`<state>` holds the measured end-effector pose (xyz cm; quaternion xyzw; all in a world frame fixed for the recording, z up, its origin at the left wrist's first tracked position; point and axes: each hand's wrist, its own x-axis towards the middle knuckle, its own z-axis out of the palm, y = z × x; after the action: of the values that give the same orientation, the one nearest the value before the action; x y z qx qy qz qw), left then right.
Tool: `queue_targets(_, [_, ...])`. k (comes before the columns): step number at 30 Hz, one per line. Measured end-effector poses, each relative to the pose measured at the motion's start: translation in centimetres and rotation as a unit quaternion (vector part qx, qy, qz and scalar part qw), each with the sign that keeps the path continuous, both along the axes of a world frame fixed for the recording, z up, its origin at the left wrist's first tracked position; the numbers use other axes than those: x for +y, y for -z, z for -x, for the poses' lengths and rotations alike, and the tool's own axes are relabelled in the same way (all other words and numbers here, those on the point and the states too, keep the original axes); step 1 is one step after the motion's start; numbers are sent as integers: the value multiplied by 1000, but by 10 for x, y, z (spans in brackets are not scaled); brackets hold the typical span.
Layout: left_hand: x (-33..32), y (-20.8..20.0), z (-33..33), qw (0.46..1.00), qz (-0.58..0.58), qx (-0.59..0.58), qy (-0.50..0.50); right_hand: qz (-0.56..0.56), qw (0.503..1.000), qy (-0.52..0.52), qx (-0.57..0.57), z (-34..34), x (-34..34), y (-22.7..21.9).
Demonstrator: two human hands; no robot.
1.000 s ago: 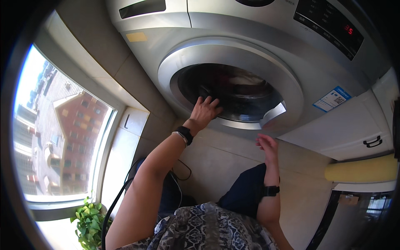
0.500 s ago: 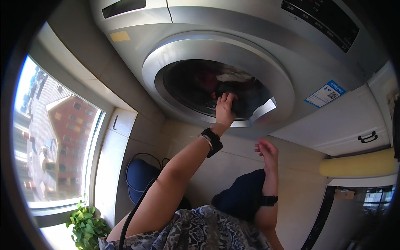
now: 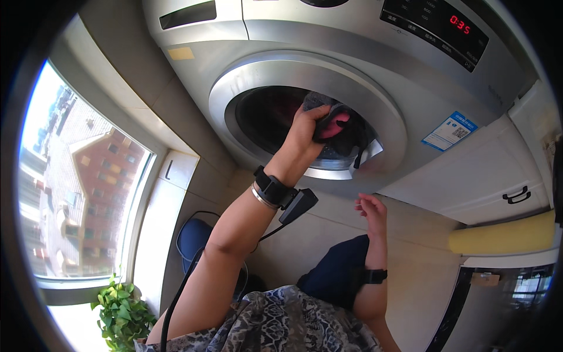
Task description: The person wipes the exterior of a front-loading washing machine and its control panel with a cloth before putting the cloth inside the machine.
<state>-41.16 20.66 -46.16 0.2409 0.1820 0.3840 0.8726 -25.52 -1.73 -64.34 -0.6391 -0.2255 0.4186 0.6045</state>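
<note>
My left hand [image 3: 310,124] is closed around a bunched dark grey and pink piece of clothing [image 3: 338,125] at the round front of a silver front-loading washing machine [image 3: 311,61]. Dark fabric hangs below the fingers toward the lower right of the round opening, and more clothes behind it are hard to make out in the shade. My right hand [image 3: 373,212] hovers below and right of the machine's round rim. Its fingers are loosely bent and hold nothing.
A window [image 3: 97,193] and a leafy green plant [image 3: 122,314] lie to the left. A blue rounded object [image 3: 196,239] stands on the floor beside my left arm. At right are a white cabinet [image 3: 481,176], a yellow roll-shaped object [image 3: 501,233] and a dark glossy panel [image 3: 492,311].
My left hand has come from the lower edge of the round opening to gripping the clothing there, and pulled it toward the front. A red display now shows on the panel. My right hand barely moved.
</note>
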Motion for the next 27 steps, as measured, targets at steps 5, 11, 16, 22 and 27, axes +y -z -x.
queue_targets(5, [16,-20,71,980,103,-5,-169,-2,1000,-19,-7,7,12,5])
queue_targets(11, [60,84,100,947,179,-23,-265,18,999,-31,-38,2,11,10])
queue_targets(16, [50,165,42,928,92,140,-332,42,998,-21,-48,3,1,-3])
queue_targets(22, [27,206,-48,925,88,201,-309,35,998,-10,-47,7,-6,-4])
queue_targets(27, [46,125,-68,979,123,159,-20,28,998,-29,-51,15,-3,-4])
